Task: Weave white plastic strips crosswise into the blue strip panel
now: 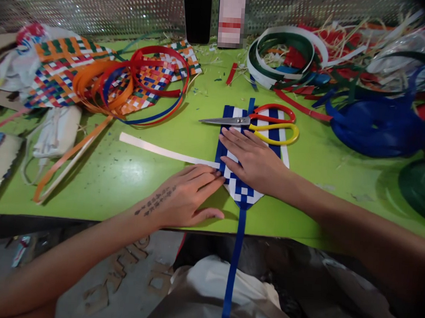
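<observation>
A blue and white woven strip piece (244, 192) lies flat on the green table, its lower end checkered and its upper strips running lengthwise. My right hand (252, 156) rests flat over its middle, fingers stretched out. My left hand (192, 191) lies at the weave's left edge, fingers extended and fingertips touching it beside a white strip (162, 149) that sticks out to the left. From the weave's bottom a long blue strip (241, 237) hangs over the table edge. Scissors (247, 122) with one red and one yellow handle lie across the upper part, just above my right hand.
Orange and red strip coils (105, 87) and colourful woven pieces (63, 63) lie at the left. Green and white coils (253, 56), a blue roll (376, 123) and a green roll (421, 186) are at the right. A black phone-like object (196, 14) stands at the back.
</observation>
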`<state>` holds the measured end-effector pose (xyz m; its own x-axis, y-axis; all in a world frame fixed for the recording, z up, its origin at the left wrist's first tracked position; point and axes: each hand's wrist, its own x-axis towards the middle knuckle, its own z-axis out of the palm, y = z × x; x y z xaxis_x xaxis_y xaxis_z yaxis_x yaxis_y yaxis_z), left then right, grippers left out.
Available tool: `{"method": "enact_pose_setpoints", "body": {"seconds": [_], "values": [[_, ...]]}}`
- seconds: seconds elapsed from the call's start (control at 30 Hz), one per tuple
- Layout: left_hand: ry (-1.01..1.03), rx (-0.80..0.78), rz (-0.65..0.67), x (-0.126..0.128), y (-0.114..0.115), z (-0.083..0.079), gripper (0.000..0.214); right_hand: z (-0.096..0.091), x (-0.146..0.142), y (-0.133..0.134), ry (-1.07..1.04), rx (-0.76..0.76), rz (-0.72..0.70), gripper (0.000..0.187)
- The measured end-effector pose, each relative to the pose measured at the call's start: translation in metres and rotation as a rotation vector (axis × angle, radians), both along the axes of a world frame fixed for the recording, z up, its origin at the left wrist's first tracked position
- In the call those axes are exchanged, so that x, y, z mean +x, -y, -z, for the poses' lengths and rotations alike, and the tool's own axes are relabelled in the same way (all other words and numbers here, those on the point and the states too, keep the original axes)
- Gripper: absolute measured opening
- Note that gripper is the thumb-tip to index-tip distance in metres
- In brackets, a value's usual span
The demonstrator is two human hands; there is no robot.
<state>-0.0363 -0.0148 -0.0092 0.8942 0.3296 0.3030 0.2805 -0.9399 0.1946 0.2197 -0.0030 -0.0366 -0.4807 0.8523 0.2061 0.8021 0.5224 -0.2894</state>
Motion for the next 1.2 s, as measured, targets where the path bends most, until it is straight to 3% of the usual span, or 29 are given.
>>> {"method": "enact_pose_setpoints", "body": {"seconds": [0.6, 0.87, 1.2], "values": [[0.071, -0.051, -0.033, 0.0061, -0.0008, 0.0027, 0.037, 0.0005, 0.0, 0.0, -0.012, 0.012, -0.002, 0.057], [0.057, -0.002, -0.053, 0.0071, 0.0042, 0.002, 0.039, 0.0021, 0.0045, -0.0024, -0.011, 0.044, -0.069, 0.046], [0.043, 0.009, -0.047, 0.0074, 0.0024, 0.0025, 0.039, -0.0011, 0.0023, 0.0, -0.06, 0.063, -0.031, 0.047]]}}
